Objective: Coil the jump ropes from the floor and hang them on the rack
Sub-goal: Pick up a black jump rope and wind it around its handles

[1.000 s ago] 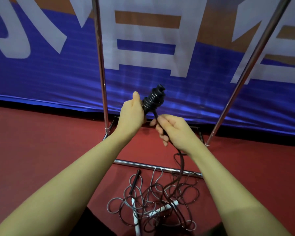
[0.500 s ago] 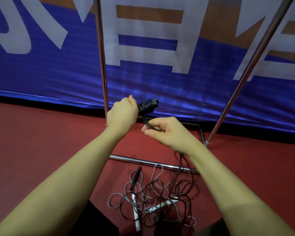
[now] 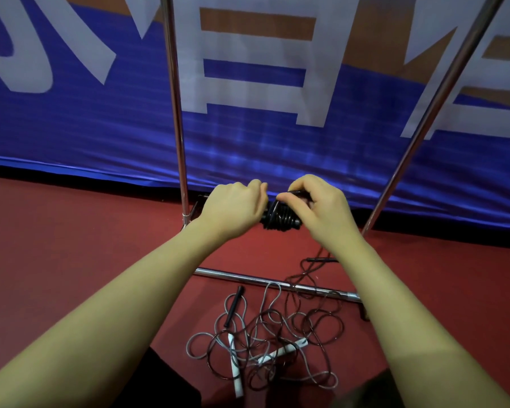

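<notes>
Mid-frame, left hand (image 3: 233,207) clamps the black rope bundle (image 3: 280,220); right hand (image 3: 315,207) pinches the cord on it. Keep wraps tight, feeding slack from the floor tangle (image 3: 265,340), bottom centre.

Your left hand (image 3: 233,209) and right hand (image 3: 315,207) meet on the wound rope bundle (image 3: 280,220) between the rack uprights (image 3: 175,113); rack base bar (image 3: 248,278) lies on the floor (image 3: 71,231) below them; tangled jump ropes (image 3: 265,343) nearer you; banner (image 3: 71,128) behind the rack.
</notes>
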Motion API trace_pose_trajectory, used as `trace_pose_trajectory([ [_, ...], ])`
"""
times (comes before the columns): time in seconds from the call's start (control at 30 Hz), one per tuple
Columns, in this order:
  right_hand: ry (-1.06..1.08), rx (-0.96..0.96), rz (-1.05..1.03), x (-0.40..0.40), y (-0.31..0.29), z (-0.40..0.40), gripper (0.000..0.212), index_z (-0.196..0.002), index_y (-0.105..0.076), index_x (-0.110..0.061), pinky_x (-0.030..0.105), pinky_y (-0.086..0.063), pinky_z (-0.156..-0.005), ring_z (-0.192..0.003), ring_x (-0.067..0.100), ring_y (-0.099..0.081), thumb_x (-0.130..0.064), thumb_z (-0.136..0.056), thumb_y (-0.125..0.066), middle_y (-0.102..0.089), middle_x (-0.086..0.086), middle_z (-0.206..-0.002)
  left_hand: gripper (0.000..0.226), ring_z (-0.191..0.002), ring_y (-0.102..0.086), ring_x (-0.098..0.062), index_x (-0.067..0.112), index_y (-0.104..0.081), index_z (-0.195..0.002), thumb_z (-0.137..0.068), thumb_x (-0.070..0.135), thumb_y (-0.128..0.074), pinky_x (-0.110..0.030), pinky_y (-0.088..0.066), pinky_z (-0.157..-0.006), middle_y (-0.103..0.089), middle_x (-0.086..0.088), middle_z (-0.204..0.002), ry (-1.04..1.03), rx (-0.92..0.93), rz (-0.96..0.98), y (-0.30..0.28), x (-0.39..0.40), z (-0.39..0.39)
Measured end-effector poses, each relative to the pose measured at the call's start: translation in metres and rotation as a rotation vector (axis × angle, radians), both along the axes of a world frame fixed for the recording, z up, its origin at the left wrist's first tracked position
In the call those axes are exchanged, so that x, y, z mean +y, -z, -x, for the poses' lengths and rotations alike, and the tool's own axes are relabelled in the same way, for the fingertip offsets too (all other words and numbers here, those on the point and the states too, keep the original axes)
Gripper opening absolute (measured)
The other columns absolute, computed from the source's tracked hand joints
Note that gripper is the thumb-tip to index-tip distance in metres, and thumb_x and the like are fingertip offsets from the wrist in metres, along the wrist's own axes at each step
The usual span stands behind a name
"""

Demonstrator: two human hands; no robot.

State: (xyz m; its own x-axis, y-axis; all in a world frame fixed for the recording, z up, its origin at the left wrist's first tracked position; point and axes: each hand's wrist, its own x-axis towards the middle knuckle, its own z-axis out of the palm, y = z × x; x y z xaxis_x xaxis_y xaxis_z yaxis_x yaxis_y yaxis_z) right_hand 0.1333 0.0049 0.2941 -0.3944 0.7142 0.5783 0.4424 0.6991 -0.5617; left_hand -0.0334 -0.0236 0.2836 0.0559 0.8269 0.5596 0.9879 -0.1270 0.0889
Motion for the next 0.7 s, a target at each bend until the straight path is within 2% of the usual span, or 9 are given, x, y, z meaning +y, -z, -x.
trace_pose_trajectory([
  [0.07, -0.010, 0.069, 0.096, 0.001, 0.001, -0.001, 0.021, -0.078, -0.057, -0.017, 0.028, -0.040, -0.062, -0.063, 0.008, -0.046, -0.034, -0.085, -0.067, -0.053, -0.007, -0.069, 0.035, -0.038, -0.048, -0.040, 0.005, -0.050, -0.073, -0.092, 0.026, -0.030, -0.025, -0.005, -0.044, -0.052, -0.016, -0.045, 0.078, 0.050, -0.083, -0.002, -0.003, -0.002],
  [0.13, -0.021, 0.125, 0.194, 0.000, 0.003, 0.000, 0.019, -0.076, -0.056, -0.016, 0.021, -0.036, -0.061, -0.060, 0.005, -0.044, -0.027, -0.084, -0.070, -0.051, -0.009, -0.066, 0.030, -0.026, -0.038, -0.033, 0.007, -0.048, -0.065, -0.088, 0.022, -0.035, -0.017, 0.000, -0.048, -0.042, -0.009, -0.034, 0.091, 0.068, -0.145, -0.004, -0.002, -0.001],
  [0.27, -0.069, 0.135, 0.237, -0.001, 0.006, 0.001, 0.018, -0.079, -0.056, -0.015, 0.015, -0.037, -0.064, -0.065, 0.003, -0.046, -0.026, -0.085, -0.069, -0.052, -0.007, -0.072, 0.029, -0.025, -0.038, -0.031, 0.008, -0.048, -0.063, -0.087, 0.019, -0.037, -0.019, -0.016, -0.042, -0.041, -0.006, -0.033, 0.110, 0.076, -0.242, -0.003, -0.003, 0.003],
  [0.4, -0.075, 0.008, 0.291, 0.002, 0.007, -0.003, 0.022, -0.087, -0.062, -0.017, 0.025, -0.041, -0.076, -0.077, 0.006, -0.052, -0.039, -0.091, -0.058, -0.060, -0.002, -0.085, 0.029, -0.025, -0.037, -0.030, 0.009, -0.048, -0.060, -0.087, 0.018, -0.039, -0.019, -0.015, -0.044, -0.039, -0.003, -0.033, 0.124, 0.089, -0.343, -0.006, -0.005, 0.001],
  [0.47, -0.122, -0.015, 0.396, 0.001, 0.007, -0.003, 0.038, -0.074, -0.059, -0.010, 0.036, -0.041, -0.067, -0.064, 0.013, -0.048, -0.042, -0.093, -0.054, -0.057, 0.006, -0.068, 0.031, -0.026, -0.036, -0.030, 0.009, -0.048, -0.059, -0.088, 0.018, -0.039, -0.018, -0.014, -0.044, -0.038, -0.002, -0.034, 0.133, 0.083, -0.379, -0.007, -0.005, 0.000],
  [0.5, -0.155, 0.008, 0.439, -0.001, 0.006, -0.002, 0.046, -0.066, -0.055, -0.006, 0.036, -0.039, -0.060, -0.057, 0.014, -0.044, -0.043, -0.093, -0.053, -0.054, 0.009, -0.059, 0.032, -0.026, -0.036, -0.030, 0.009, -0.048, -0.059, -0.089, 0.018, -0.039, -0.018, -0.014, -0.044, -0.037, -0.002, -0.034, 0.139, 0.075, -0.388, -0.007, -0.005, 0.000],
  [0.53, -0.181, 0.057, 0.475, -0.004, 0.004, -0.001, 0.048, -0.060, -0.053, -0.006, 0.033, -0.036, -0.055, -0.052, 0.011, -0.043, -0.041, -0.093, -0.054, -0.052, 0.009, -0.052, 0.034, -0.027, -0.036, -0.030, 0.009, -0.048, -0.059, -0.091, 0.018, -0.038, -0.019, -0.015, -0.043, -0.037, -0.001, -0.035, 0.145, 0.062, -0.400, -0.006, -0.005, 0.001],
  [0.6, -0.179, 0.159, 0.499, -0.007, 0.001, 0.000, 0.046, -0.053, -0.048, -0.013, 0.023, -0.034, -0.048, -0.042, 0.005, -0.041, -0.029, -0.095, -0.055, -0.048, -0.004, -0.041, 0.039, -0.029, -0.036, -0.029, 0.009, -0.047, -0.059, -0.094, 0.019, -0.035, -0.020, -0.015, -0.042, -0.037, -0.002, -0.038, 0.145, 0.028, -0.414, -0.006, -0.004, 0.001],
  [0.7, -0.136, 0.218, 0.441, -0.013, -0.001, 0.004, 0.045, -0.053, -0.045, -0.011, 0.015, -0.029, -0.046, -0.039, 0.003, -0.035, -0.022, -0.094, -0.056, -0.040, -0.010, -0.037, 0.034, -0.034, -0.037, -0.030, 0.009, -0.045, -0.058, -0.090, 0.019, -0.039, -0.023, -0.017, -0.042, -0.041, -0.005, -0.047, 0.125, -0.019, -0.427, -0.007, -0.003, 0.004],
])
